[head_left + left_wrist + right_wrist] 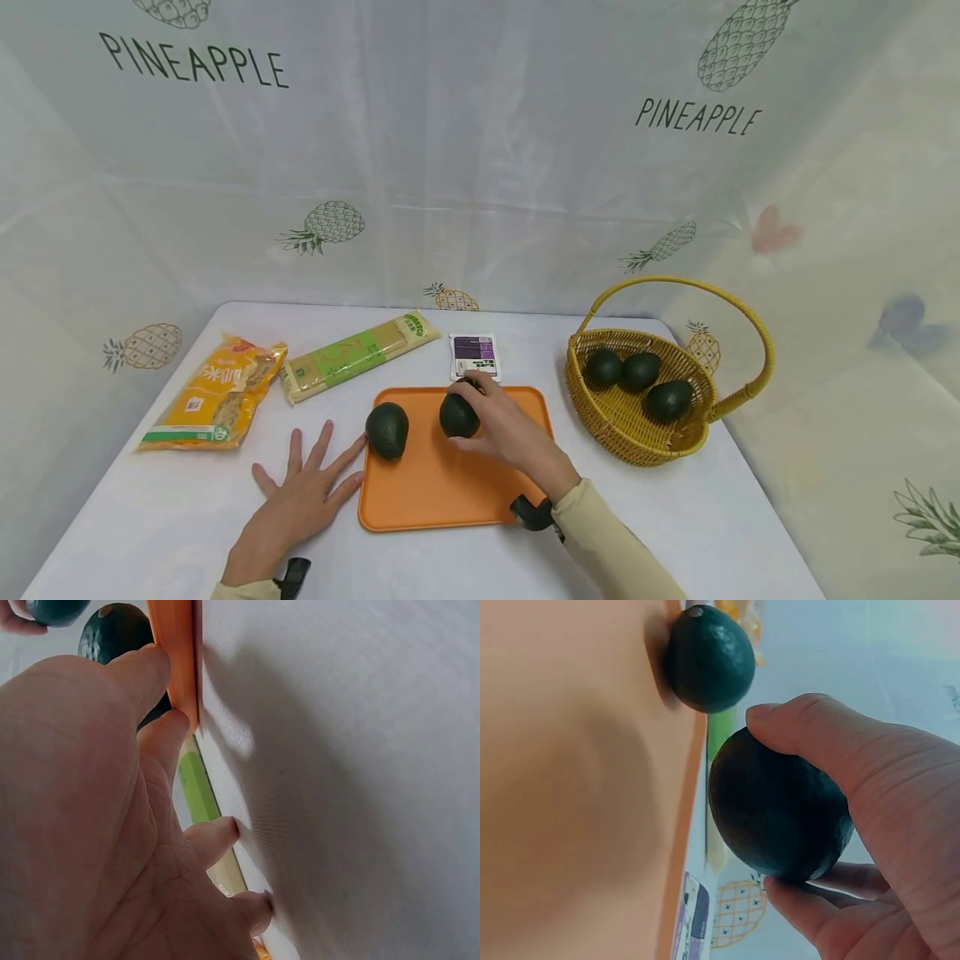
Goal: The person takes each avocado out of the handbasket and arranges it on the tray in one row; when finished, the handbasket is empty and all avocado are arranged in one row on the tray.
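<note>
In the head view my right grip [513, 432] holds a dark avocado [456, 418] up above the orange tray [431, 500], my left grip [294, 504] splayed on the tabletop [165, 525] at the tray's side. The left wrist view shows that grip wide, its fingers [214, 838] straight and carrying nothing. In the right wrist view my thumb [802, 726] and fingers span opposite sides of the avocado, which I judge firm, fairly weighty, a little slippery and bruisable, so best held gently round its broad middle.
</note>
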`<state>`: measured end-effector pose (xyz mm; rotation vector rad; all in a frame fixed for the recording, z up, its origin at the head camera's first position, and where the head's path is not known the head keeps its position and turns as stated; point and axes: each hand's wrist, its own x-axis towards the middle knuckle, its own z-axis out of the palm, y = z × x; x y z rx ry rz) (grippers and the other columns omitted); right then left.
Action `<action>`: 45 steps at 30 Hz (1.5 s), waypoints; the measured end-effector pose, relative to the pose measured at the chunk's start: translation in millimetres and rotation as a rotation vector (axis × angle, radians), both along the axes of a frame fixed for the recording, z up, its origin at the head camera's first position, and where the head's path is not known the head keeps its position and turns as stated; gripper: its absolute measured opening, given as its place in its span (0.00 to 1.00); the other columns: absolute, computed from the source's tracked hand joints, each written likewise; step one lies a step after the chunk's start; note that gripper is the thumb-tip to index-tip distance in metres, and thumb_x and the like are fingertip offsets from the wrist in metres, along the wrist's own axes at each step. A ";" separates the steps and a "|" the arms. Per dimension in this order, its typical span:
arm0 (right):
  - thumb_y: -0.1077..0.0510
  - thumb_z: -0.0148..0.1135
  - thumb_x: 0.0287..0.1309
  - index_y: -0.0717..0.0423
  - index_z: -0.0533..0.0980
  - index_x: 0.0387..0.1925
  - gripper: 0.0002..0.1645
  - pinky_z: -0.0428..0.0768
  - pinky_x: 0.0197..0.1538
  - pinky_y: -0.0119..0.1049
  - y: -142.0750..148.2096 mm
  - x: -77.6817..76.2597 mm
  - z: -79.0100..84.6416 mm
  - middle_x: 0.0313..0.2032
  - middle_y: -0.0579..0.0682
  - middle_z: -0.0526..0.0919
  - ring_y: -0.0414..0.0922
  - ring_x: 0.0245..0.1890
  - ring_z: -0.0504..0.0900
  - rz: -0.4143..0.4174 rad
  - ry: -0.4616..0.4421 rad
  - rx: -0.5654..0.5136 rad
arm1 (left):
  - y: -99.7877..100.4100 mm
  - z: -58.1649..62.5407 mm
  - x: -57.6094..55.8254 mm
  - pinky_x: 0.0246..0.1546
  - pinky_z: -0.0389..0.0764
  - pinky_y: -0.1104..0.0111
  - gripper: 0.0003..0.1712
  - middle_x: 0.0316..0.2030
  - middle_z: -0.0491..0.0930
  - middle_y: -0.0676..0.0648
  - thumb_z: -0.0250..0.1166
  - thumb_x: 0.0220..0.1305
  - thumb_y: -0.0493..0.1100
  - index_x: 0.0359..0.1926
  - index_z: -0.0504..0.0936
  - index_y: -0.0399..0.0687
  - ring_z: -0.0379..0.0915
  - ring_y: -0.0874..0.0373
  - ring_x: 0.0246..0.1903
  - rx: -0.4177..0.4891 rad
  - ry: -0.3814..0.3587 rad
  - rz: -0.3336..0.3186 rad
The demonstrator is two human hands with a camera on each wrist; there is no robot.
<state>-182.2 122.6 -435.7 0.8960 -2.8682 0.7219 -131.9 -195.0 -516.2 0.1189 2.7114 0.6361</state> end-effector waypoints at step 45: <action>0.46 0.77 0.65 0.42 0.67 0.79 0.45 0.78 0.76 0.48 -31.7 -9.9 -31.8 0.79 0.51 0.66 0.48 0.71 0.76 0.162 -0.280 0.034 | 2.0 0.8 2.3 0.58 0.11 0.14 0.39 0.87 0.36 0.34 0.54 0.76 0.72 0.81 0.66 0.67 0.17 0.16 0.80 -0.028 0.041 0.002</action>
